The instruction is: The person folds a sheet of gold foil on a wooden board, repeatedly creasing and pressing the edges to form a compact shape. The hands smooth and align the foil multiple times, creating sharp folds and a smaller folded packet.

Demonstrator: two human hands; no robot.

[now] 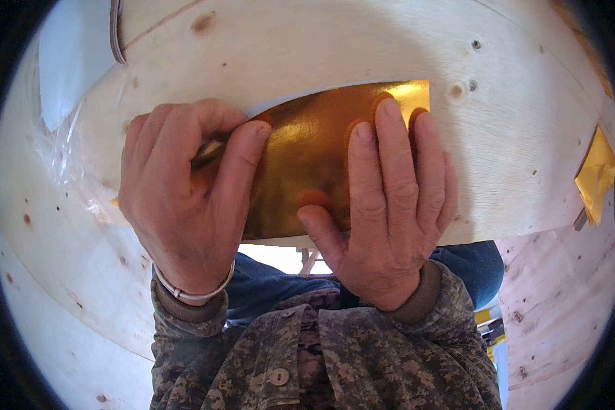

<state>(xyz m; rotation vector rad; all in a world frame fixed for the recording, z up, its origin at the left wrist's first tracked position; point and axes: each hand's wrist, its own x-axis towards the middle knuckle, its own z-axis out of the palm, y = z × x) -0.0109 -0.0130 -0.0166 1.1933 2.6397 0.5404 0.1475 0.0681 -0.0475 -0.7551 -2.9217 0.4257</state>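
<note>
A shiny gold foil sheet [297, 157] lies near the front edge of a pale wooden board, its top edge curving up toward the left. A thin white edge shows along its upper side. My left hand [181, 181] is closed at the sheet's left part, thumb and curled fingers pinching it; the foil between them is partly hidden. My right hand [396, 178] rests flat on the right part of the sheet, fingers stretched out and pointing away from me, thumb apart near the lower edge. The fingers reflect in the foil.
The knotty wooden board [499, 137] spreads around the sheet. At the far left lie clear plastic film [72, 157] and a white sheet [72, 68], with a thin brown strip [116, 34] beside it. A crumpled gold foil piece [596, 174] sits at the right edge.
</note>
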